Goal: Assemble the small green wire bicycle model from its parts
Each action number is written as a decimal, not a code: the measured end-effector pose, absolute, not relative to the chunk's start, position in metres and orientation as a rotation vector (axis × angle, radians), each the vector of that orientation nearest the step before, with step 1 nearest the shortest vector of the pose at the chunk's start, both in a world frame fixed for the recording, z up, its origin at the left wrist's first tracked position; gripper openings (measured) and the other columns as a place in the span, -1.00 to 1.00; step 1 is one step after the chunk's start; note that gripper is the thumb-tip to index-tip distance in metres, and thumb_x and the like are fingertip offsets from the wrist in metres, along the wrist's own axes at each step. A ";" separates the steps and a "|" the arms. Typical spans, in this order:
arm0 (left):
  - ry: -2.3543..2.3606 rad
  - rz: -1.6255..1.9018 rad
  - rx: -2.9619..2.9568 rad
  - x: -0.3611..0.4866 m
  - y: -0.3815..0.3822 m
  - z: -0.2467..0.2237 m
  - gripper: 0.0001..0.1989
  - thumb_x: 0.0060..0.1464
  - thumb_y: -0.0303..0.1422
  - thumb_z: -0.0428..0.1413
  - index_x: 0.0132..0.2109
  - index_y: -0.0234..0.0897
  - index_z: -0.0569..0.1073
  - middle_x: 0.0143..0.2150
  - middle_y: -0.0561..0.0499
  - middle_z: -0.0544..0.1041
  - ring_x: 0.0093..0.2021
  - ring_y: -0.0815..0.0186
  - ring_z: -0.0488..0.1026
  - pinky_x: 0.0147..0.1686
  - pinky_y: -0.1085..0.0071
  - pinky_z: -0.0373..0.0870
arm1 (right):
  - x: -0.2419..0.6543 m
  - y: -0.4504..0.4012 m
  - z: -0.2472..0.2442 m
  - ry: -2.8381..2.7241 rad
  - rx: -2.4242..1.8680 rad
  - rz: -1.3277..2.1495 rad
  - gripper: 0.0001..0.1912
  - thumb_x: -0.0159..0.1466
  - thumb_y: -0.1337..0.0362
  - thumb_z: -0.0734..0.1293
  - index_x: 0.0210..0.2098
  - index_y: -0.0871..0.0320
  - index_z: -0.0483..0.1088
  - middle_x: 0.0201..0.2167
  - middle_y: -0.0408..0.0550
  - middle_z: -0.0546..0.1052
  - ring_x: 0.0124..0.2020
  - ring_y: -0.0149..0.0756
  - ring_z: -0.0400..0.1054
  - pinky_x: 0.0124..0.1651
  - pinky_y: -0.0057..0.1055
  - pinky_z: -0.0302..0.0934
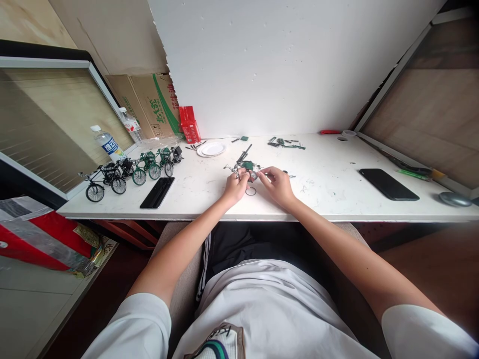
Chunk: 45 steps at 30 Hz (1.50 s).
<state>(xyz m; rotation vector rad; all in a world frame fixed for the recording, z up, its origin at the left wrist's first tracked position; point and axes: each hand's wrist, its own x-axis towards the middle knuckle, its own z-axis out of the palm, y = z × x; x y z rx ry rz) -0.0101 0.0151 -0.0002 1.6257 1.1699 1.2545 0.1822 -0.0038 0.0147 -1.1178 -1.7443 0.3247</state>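
Note:
Near the middle of the white table, my left hand (236, 187) is closed on a small, partly built model bicycle with dark green and black parts. My right hand (276, 184) is at the bicycle's right side, its thumb and fingertips pinched together by a small wheel (253, 176). Whatever those fingertips hold is too small to make out. A thin black ring (250, 191) lies on the table between my hands. Above the hands are a green piece (247, 165) and dark bars (244, 153). Small loose parts (290, 174) lie just past my right hand.
Finished model bicycles (107, 180) stand at the left, before bottles (108, 143). One phone (157, 193) lies left, another (388, 184) right. White plates (211, 149), a red box (189, 124) and green-black parts (284, 143) sit at the back. A mouse (454, 199) is far right.

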 end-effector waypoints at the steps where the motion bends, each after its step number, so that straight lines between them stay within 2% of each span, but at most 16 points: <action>1: 1.171 1.254 1.627 -0.010 0.015 0.000 -0.71 0.40 -0.15 0.09 -0.03 -0.26 0.56 -0.32 -0.03 0.66 -0.37 0.25 0.59 -0.28 0.38 0.46 | 0.182 -0.004 0.015 -1.741 -1.121 0.324 -0.44 0.46 -0.29 0.30 -0.19 0.08 0.58 -0.23 0.08 0.69 -0.39 -0.18 0.36 -0.29 -0.20 0.24; 6: 1.164 1.255 1.636 -0.010 0.014 0.001 -0.72 0.41 -0.17 0.08 -0.05 -0.27 0.56 -0.27 -0.05 0.68 -0.38 0.27 0.60 -0.30 0.38 0.47 | 0.182 -0.004 0.015 -1.739 -1.124 0.326 -0.44 0.46 -0.29 0.31 -0.20 0.08 0.58 -0.23 0.07 0.69 -0.41 -0.19 0.35 -0.29 -0.21 0.22; 11: 1.145 1.253 1.638 -0.009 0.011 0.002 -0.72 0.42 -0.18 0.07 -0.06 -0.27 0.56 -0.10 -0.09 0.70 -0.40 0.30 0.59 -0.31 0.37 0.46 | 0.183 -0.003 0.015 -1.734 -1.113 0.350 -0.44 0.46 -0.28 0.31 -0.22 0.09 0.57 -0.26 0.04 0.68 -0.40 -0.20 0.36 -0.29 -0.23 0.20; 19: 1.093 1.250 1.760 -0.006 0.006 0.005 -0.73 0.42 -0.19 0.06 -0.02 -0.26 0.56 -0.17 -0.07 0.71 -0.40 0.31 0.55 -0.29 0.39 0.47 | 0.182 -0.004 0.016 -1.735 -1.145 0.329 -0.38 0.46 -0.35 0.25 -0.29 0.08 0.50 -0.49 -0.06 0.51 -0.50 -0.27 0.20 -0.34 -0.25 0.13; 27: 1.140 1.273 1.755 -0.007 0.002 0.010 -0.76 0.42 -0.20 0.08 -0.12 -0.25 0.54 -0.16 -0.07 0.71 -0.38 0.29 0.58 -0.23 0.38 0.48 | 0.181 -0.006 0.017 -1.720 -1.125 0.275 -0.43 0.46 -0.31 0.28 -0.29 0.06 0.48 -0.38 0.00 0.60 -0.47 -0.24 0.25 -0.32 -0.22 0.18; 33: 1.148 1.282 1.793 -0.008 0.006 0.006 -0.75 0.43 -0.22 0.06 -0.11 -0.24 0.56 -0.21 -0.06 0.70 -0.36 0.27 0.58 -0.21 0.36 0.49 | 0.180 -0.007 0.020 -1.733 -1.116 0.277 -0.47 0.47 -0.26 0.28 -0.29 0.06 0.46 -0.36 0.01 0.59 -0.43 -0.21 0.31 -0.30 -0.22 0.20; 40: 1.121 1.274 1.738 -0.008 0.007 0.006 -0.74 0.43 -0.22 0.07 -0.01 -0.27 0.58 -0.15 -0.09 0.72 -0.41 0.31 0.55 -0.25 0.36 0.51 | 0.180 -0.008 0.019 -1.720 -1.133 0.281 -0.50 0.47 -0.25 0.29 -0.26 0.06 0.47 -0.37 -0.01 0.59 -0.44 -0.22 0.29 -0.31 -0.22 0.19; 45: 1.131 1.267 1.759 -0.008 0.009 0.003 -0.74 0.44 -0.21 0.07 -0.08 -0.26 0.57 -0.14 -0.09 0.72 -0.40 0.30 0.56 -0.24 0.34 0.53 | 0.180 -0.008 0.019 -1.737 -1.133 0.288 -0.53 0.48 -0.21 0.30 -0.26 0.05 0.46 -0.36 -0.01 0.60 -0.44 -0.22 0.28 -0.31 -0.21 0.19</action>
